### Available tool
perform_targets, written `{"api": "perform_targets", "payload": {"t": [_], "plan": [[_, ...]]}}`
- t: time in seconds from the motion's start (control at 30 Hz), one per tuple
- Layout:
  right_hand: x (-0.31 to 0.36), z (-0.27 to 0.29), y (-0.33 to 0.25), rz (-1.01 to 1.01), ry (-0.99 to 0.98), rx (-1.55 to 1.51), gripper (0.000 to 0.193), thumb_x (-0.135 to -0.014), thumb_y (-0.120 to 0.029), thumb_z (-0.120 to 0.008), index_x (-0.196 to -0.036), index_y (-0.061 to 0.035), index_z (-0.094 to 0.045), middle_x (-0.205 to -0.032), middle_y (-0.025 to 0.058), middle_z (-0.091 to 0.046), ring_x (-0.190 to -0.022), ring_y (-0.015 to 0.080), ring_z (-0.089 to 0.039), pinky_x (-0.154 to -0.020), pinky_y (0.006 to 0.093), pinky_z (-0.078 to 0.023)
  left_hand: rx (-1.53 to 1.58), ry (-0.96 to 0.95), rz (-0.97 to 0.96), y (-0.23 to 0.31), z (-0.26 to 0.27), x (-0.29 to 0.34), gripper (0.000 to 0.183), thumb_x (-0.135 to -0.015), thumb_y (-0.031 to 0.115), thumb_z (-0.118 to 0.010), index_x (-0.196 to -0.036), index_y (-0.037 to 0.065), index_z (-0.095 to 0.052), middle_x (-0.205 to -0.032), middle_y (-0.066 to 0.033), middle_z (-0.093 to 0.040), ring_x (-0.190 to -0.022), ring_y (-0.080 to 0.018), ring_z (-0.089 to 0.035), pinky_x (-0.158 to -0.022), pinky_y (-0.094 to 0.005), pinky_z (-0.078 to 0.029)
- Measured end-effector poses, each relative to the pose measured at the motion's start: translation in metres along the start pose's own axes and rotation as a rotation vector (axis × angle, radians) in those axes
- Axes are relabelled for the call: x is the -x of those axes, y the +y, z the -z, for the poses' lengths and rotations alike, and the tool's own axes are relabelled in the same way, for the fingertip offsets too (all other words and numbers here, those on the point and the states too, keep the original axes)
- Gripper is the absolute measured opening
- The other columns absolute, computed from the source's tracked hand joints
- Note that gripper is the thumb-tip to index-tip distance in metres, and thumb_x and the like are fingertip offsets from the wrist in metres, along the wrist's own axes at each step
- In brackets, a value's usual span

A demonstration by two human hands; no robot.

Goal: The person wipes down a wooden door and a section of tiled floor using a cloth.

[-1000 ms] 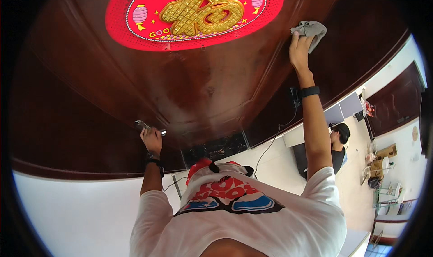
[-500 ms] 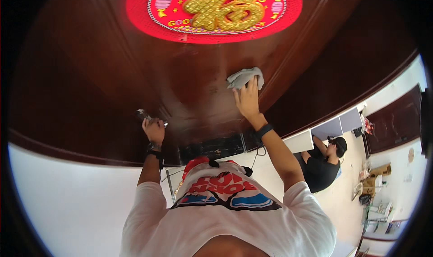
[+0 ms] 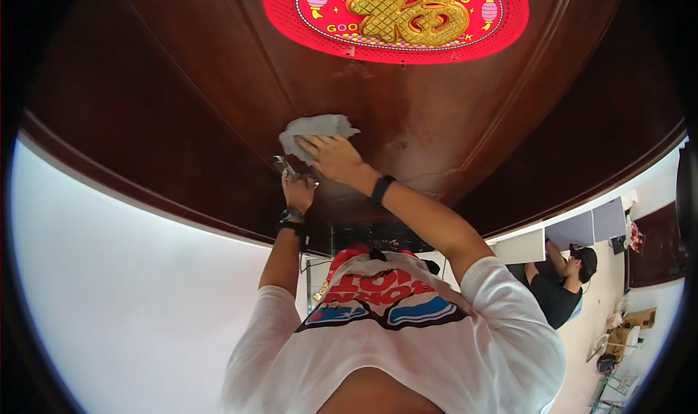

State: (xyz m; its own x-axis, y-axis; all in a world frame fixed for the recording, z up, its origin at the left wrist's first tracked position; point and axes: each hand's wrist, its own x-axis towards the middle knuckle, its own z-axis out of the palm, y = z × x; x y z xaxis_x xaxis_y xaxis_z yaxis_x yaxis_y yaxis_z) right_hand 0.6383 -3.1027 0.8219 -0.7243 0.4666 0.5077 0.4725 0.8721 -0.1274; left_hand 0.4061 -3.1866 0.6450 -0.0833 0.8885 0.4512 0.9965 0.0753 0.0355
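Note:
A dark reddish-brown wooden door (image 3: 465, 116) fills the upper view. My right hand (image 3: 337, 158) presses a crumpled pale grey cloth (image 3: 320, 127) flat against it, fingers over the lower edge of the cloth. Just below the cloth, a shiny metal door handle (image 3: 282, 165) sticks out, and my left hand (image 3: 298, 194) is wrapped round it. The two hands are close together, the right one slightly higher. Higher on the door hangs a red decoration (image 3: 396, 54) with a raised gold character and pink lanterns.
A white wall (image 3: 138, 283) runs along the left side. At the right, a person in black with a cap (image 3: 560, 287) sits low beside open grey-white panels (image 3: 571, 231). Cardboard boxes (image 3: 640, 319) stand farther back on that side.
My right hand has slid the cloth leftward across the door, close to the handle. My left hand stays on the handle. The whole view has shifted, so the decoration appears farther right.

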Motion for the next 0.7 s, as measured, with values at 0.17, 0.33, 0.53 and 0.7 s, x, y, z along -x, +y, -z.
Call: {"api": "perform_targets", "payload": {"t": [0.17,0.33,0.53,0.7], "plan": [[-0.072,0.003,-0.041,0.321,-0.164,0.236,0.064,-0.115,-0.046,-0.062,-0.172,-0.0167,-0.061,-0.180,-0.0019,-0.056,-0.157,0.0180,-0.056,-0.142,0.0560,-0.024,0.016,0.046,-0.016,0.017,-0.004,0.009,0.050,-0.118,0.040,-0.055,-0.143,0.005,-0.080,-0.142,-0.0179,-0.080,-0.143,-0.0424,-0.064,-0.137,-0.0630,-0.030],[-0.072,0.017,-0.049,0.383,-0.156,0.188,0.058,-0.114,-0.043,-0.064,-0.168,-0.0207,-0.067,-0.184,-0.0063,-0.052,-0.162,0.0186,-0.053,-0.140,0.0609,-0.028,0.028,-0.109,0.038,0.010,0.005,0.013,0.049,-0.114,0.043,-0.058,-0.137,0.007,-0.082,-0.144,-0.0168,-0.079,-0.148,-0.0408,-0.060,-0.138,-0.0638,-0.028],[0.037,0.029,0.030,0.084,0.033,0.004,0.073,-0.112,-0.038,-0.069,-0.181,-0.0321,-0.047,-0.166,0.0118,-0.067,-0.146,0.0313,-0.067,-0.127,0.0508,-0.047,0.057,-0.073,0.073,0.017,0.024,0.002,0.033,-0.108,0.035,-0.066,-0.115,0.010,-0.085,-0.126,-0.0149,-0.081,-0.129,-0.0405,-0.068,-0.136,-0.0637,-0.033],[0.174,0.067,0.153,-0.005,0.215,0.240,0.065,-0.117,-0.038,-0.066,-0.180,-0.0372,-0.049,-0.152,0.0065,-0.076,-0.117,0.0256,-0.078,-0.107,0.0493,-0.056,0.061,-0.115,0.104,0.050,0.007,-0.008,0.033,-0.109,0.034,-0.065,-0.110,0.009,-0.086,-0.122,-0.0155,-0.082,-0.130,-0.0401,-0.068,-0.134,-0.0632,-0.035]]}}
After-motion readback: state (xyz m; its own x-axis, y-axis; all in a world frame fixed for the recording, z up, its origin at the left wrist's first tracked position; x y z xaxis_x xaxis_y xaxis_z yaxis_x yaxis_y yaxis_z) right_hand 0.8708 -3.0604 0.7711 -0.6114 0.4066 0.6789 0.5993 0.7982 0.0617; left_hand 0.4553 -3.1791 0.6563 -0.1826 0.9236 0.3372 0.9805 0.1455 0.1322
